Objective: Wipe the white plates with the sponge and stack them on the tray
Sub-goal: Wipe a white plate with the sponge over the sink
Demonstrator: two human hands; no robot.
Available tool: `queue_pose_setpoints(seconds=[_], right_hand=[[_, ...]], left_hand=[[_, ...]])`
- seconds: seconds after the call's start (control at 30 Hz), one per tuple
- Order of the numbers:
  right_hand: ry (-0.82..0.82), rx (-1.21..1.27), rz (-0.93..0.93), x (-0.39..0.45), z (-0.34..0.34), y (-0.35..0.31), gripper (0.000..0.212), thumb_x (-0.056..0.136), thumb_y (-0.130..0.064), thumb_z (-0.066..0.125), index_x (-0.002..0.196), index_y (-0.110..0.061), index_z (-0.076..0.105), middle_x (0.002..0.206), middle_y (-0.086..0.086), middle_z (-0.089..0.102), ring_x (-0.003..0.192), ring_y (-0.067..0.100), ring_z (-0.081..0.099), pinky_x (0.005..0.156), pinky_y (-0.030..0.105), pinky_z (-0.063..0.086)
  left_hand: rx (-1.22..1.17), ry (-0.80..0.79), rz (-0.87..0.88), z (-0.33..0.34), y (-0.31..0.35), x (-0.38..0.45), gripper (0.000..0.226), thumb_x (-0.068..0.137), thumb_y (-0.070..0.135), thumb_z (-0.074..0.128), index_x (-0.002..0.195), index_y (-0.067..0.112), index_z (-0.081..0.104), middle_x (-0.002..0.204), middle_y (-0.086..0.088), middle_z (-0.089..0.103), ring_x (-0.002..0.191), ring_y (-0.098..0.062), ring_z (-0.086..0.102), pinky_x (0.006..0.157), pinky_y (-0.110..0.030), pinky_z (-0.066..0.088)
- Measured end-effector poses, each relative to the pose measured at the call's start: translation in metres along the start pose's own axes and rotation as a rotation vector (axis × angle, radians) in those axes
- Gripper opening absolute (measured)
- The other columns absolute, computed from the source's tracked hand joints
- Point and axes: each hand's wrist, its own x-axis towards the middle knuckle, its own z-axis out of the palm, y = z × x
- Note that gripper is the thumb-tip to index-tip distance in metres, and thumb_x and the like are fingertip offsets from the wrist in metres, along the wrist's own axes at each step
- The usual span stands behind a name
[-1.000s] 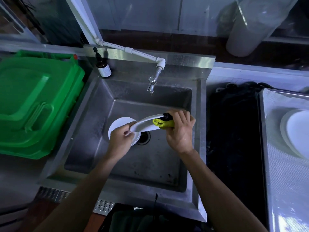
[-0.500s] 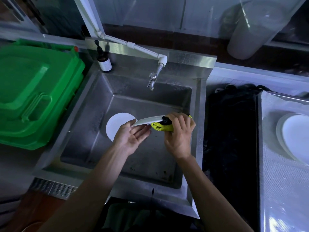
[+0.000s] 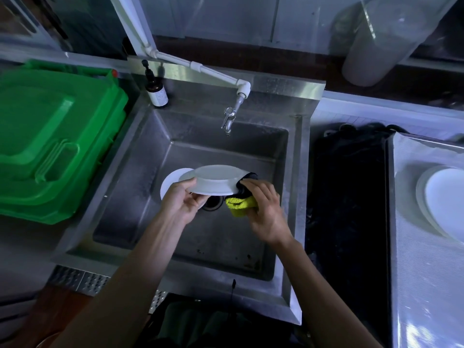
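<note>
My left hand grips the left rim of a white plate, held over the steel sink with its underside facing up. My right hand grips a yellow and black sponge and presses it against the plate's right rim. A second white plate lies on the sink floor, partly hidden behind the held plate and my left hand. More white plates are stacked on the grey tray at the far right.
A white pipe with a tap hangs over the sink's back. A brown pump bottle stands at the sink's back left corner. Green plastic bins fill the left. A dark gap separates sink and tray.
The held plate has turned from edge-on to underside up. My left hand shifted from an open palm under it to a grip on its left rim. The sponge moved lower at the right rim.
</note>
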Motion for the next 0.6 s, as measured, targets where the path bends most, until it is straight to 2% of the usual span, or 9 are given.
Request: queue_pose_setpoints(seconds=[0.13,0.23,0.33,0.47,0.6], right_hand=[[-0.031,0.114,0.084,-0.003,0.0,-0.004,0.068,0.074,-0.004,0.063,0.139,-0.018,0.051,0.132,-0.002,0.055,0.119,0.022,0.047,0.099,0.05,0.043],[-0.019,0.17,0.138,0.004,0.0,-0.009,0.063,0.081,-0.005,0.068,0.14,-0.019,0.05,0.128,-0.002,0.056,0.117,0.02,0.047,0.098,0.05,0.044],[-0.059,0.158,0.144,0.016,0.004,-0.018,0.062,0.084,-0.009,0.068,0.142,-0.022,0.048,0.128,-0.002,0.057,0.117,0.02,0.047,0.098,0.05,0.043],[-0.114,0.237,0.18,0.027,0.014,-0.033,0.061,0.084,-0.015,0.067,0.138,-0.033,0.043,0.132,-0.003,0.056,0.122,0.018,0.049,0.104,0.047,0.043],[-0.079,0.183,0.071,0.024,0.023,-0.038,0.048,0.087,-0.021,0.066,0.132,-0.027,0.051,0.137,-0.008,0.055,0.126,0.016,0.047,0.105,0.044,0.042]], left_hand=[[0.06,0.023,0.056,-0.004,0.001,0.001,0.038,0.097,-0.003,0.059,0.134,-0.005,0.056,0.13,-0.019,0.066,0.11,-0.03,0.068,0.069,-0.045,0.062],[0.123,0.052,0.094,-0.006,-0.001,0.001,0.035,0.095,-0.003,0.062,0.129,0.002,0.061,0.127,-0.018,0.068,0.111,-0.031,0.067,0.075,-0.05,0.059],[0.189,0.039,0.11,-0.008,-0.006,-0.001,0.023,0.095,-0.002,0.062,0.116,0.007,0.064,0.121,-0.019,0.068,0.109,-0.035,0.067,0.069,-0.05,0.059],[0.213,0.017,0.103,-0.006,-0.017,-0.005,0.031,0.094,0.0,0.062,0.125,0.0,0.064,0.12,-0.025,0.069,0.099,-0.037,0.069,0.064,-0.046,0.061],[0.205,-0.009,0.106,-0.006,-0.022,-0.007,0.04,0.088,-0.008,0.053,0.123,0.0,0.069,0.113,-0.02,0.073,0.096,-0.034,0.07,0.059,-0.038,0.059]])
